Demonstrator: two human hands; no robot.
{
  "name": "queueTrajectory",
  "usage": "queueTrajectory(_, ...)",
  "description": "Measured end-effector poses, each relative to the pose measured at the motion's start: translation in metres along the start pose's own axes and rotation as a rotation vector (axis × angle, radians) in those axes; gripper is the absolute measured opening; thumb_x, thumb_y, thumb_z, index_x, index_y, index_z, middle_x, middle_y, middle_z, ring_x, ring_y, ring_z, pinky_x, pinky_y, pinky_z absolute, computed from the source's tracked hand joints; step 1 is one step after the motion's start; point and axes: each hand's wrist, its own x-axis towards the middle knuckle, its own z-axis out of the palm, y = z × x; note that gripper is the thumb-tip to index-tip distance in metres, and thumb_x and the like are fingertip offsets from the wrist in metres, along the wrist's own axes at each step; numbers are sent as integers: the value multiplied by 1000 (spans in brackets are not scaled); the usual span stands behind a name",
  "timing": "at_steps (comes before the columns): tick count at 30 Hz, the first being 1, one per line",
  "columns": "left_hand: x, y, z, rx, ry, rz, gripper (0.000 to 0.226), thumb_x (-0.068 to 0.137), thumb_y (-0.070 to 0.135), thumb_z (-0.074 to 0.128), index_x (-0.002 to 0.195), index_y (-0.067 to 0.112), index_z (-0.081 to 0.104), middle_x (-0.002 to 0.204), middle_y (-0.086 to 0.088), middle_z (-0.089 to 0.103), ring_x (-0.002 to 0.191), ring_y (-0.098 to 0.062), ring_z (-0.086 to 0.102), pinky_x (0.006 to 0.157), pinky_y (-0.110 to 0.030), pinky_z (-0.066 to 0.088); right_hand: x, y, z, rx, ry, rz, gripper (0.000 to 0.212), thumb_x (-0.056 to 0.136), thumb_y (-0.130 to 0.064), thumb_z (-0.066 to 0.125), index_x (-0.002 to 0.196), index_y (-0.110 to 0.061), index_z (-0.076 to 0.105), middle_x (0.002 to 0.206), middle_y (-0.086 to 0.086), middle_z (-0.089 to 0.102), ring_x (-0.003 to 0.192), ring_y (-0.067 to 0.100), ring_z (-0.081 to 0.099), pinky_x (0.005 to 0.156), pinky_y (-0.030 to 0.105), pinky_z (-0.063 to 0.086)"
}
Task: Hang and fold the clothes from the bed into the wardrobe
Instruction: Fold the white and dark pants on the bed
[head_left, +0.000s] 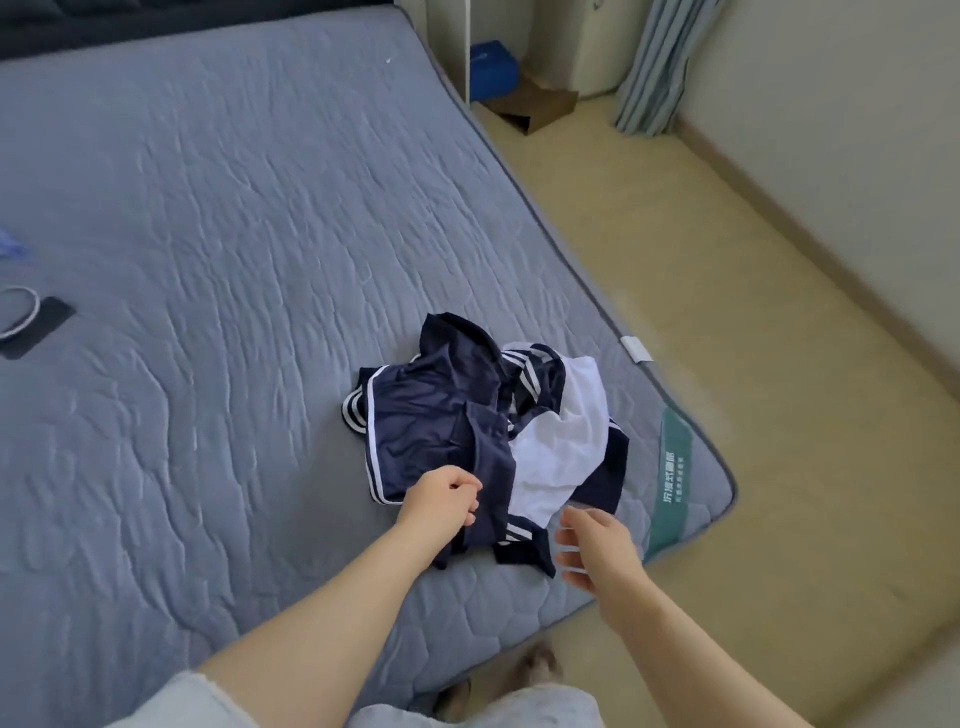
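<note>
One crumpled navy-and-white clothes pile (488, 431) with white-striped trim sits on the grey-blue quilted bed mattress (208, 208), near its 5 o'clock corner and just inside the edge. Your left hand (441, 496) is at the pile's 7 o'clock edge, fingers curled and clamped on a fold of navy fabric. Your right hand (592, 545) is just beside the pile's 5 o'clock side, fingers apart, loosely bent, holding nothing. It's blurred, so can't tell if it touches cloth. Green printed label (672, 483) is on the mattress corner, 2 o'clock of your right hand. Black flat phone (36, 325) and white looped cable (21, 312) lie at the bed's 9 o'clock side, well apart from the pile. Brown cardboard piece (535, 104) is on the beige floor (727, 364) at 1 o'clock.
</note>
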Motion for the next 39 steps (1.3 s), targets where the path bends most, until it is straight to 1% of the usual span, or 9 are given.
queueTrajectory(13, 106, -55, 23, 169, 116, -136, 26, 89, 17, 47, 73, 36, 56, 84, 11, 61, 89, -17, 63, 83, -30, 49, 165, 14, 58, -422, -134, 79, 9, 86, -17, 53, 94, -13, 51, 71, -2, 52, 61, 14, 50, 59, 27, 43)
queueTrajectory(17, 144, -72, 49, 187, 146, -82, 24, 90, 16, 50, 109, 28, 58, 114, 6, 57, 101, -14, 57, 84, -24, 41, 206, 15, 68, -446, -185, 44, 36, 87, -20, 57, 120, -16, 45, 75, -3, 52, 59, 12, 49, 55, 24, 43)
queueTrajectory(20, 167, -75, 68, 141, 180, 29, 43, 92, 11, 49, 132, 23, 44, 136, 2, 42, 109, -13, 50, 87, -23, 37, 232, 20, 70, -471, -356, -25, 69, 81, -16, 67, 139, -23, 31, 114, -3, 49, 72, 9, 50, 43, 10, 39)
queueTrajectory(24, 187, -85, 84, 370, 25, 89, 50, 87, -5, 38, 125, 24, 53, 148, 3, 25, 128, -20, 34, 98, -25, 30, 250, 31, 74, -529, -443, -68, 95, 75, -21, 76, 148, -27, 14, 145, -2, 22, 127, 17, 36, 87, 17, 38)
queueTrajectory(27, 191, -93, 84, 369, 29, 97, 55, 80, -12, 34, 113, 21, 62, 149, 4, 25, 131, -20, 31, 105, -27, 28, 250, 34, 81, -552, -367, -84, 95, 78, -43, 71, 149, -29, 9, 151, 1, 17, 136, 19, 28, 98, 26, 30)
queueTrajectory(29, 193, -93, 80, 231, 133, 63, 54, 80, -14, 33, 110, 19, 64, 138, 2, 42, 122, -17, 44, 99, -21, 32, 249, 35, 85, -631, -284, -136, 79, 83, -42, 63, 146, -26, 17, 145, 5, 27, 128, 24, 39, 97, 32, 35)
queueTrajectory(32, 193, -88, 73, 108, 345, -15, 47, 84, -8, 36, 106, 23, 63, 120, 3, 56, 101, -13, 57, 83, -22, 40, 250, 34, 81, -674, -208, -206, 29, 87, -11, 47, 114, -17, 41, 118, 9, 49, 89, 27, 52, 68, 32, 42)
queueTrajectory(34, 190, -82, 72, 194, 392, 27, 44, 83, -6, 40, 108, 24, 61, 120, 4, 55, 100, -12, 55, 79, -24, 41, 253, 32, 72, -643, -173, -201, 20, 83, -1, 38, 95, -17, 41, 95, 8, 54, 72, 23, 49, 55, 30, 35)
queueTrajectory(39, 175, -55, 94, 818, 423, 605, 61, 62, -11, 60, 117, 17, 61, 133, -13, 50, 116, -35, 51, 85, -41, 46, 247, 34, 38, -612, -14, -269, 24, 74, 11, 26, 75, -9, 41, 66, 3, 43, 60, 21, 33, 51, 31, 27)
